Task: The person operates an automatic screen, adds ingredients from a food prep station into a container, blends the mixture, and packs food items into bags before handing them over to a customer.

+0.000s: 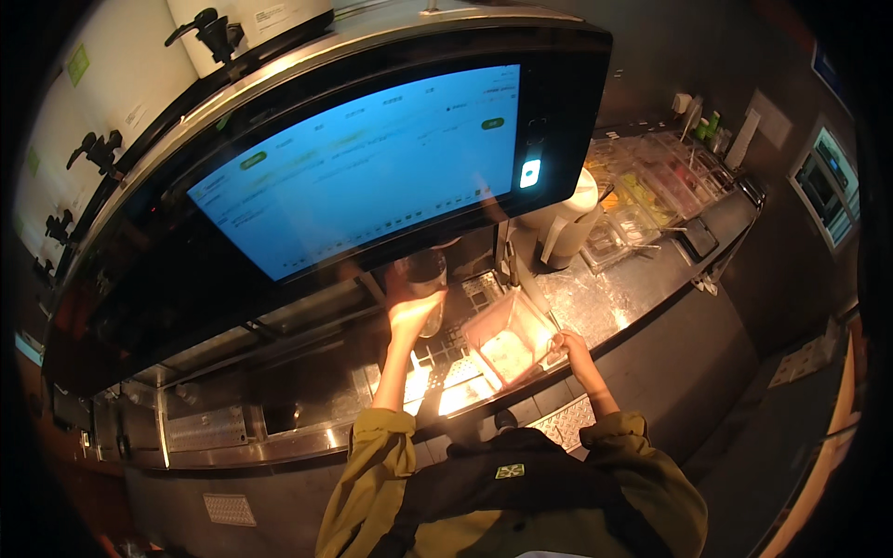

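Observation:
In the head view my left hand (413,308) is wrapped around a clear cup (427,268), which is partly covered by the fingers and the screen above. The cup is over a perforated metal drip grate (446,373) in the counter. To its right, a square clear plastic pitcher (536,322) is tilted, its open top towards me. Pale contents, too bright to identify, show inside. My right hand (573,347) grips this pitcher's handle on the right side, near the counter's front edge.
A large lit screen (377,167) overhangs the work area. White dispensers (150,77) with black taps (209,35) line the upper left. A white-lidded jug (575,223) stands at right, beside clear food containers (649,199) on the steel counter (593,300).

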The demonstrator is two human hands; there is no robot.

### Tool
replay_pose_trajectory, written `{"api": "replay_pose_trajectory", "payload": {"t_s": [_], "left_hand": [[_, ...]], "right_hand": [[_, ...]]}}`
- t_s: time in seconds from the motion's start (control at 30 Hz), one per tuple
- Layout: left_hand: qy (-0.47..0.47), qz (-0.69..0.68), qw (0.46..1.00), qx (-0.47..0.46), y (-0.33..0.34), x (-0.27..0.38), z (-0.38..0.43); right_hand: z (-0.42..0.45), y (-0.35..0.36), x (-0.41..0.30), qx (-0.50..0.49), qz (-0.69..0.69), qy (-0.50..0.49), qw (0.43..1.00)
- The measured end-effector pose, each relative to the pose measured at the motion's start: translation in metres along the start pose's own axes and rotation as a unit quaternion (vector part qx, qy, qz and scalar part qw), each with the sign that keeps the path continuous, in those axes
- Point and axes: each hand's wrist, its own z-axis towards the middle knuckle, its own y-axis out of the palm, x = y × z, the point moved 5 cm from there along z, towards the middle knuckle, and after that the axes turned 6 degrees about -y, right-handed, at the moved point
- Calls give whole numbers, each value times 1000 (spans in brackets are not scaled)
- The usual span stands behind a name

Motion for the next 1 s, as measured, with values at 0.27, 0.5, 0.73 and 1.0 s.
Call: {"api": "replay_pose_trajectory", "payload": {"t_s": [0.27,0.5,0.73,1.0], "left_hand": [[-45,116,991,-53,47,-17,37],[-68,54,995,-52,59,0,47],[21,41,998,49,65,-7,54],[-10,-12,999,28,57,5,50]], "right_hand": [[20,-13,-127,36,-289,-273,917],[39,84,-280,26,-320,-564,761],[51,148,-339,54,-415,-671,612],[30,109,-308,60,-296,-665,683]]}}
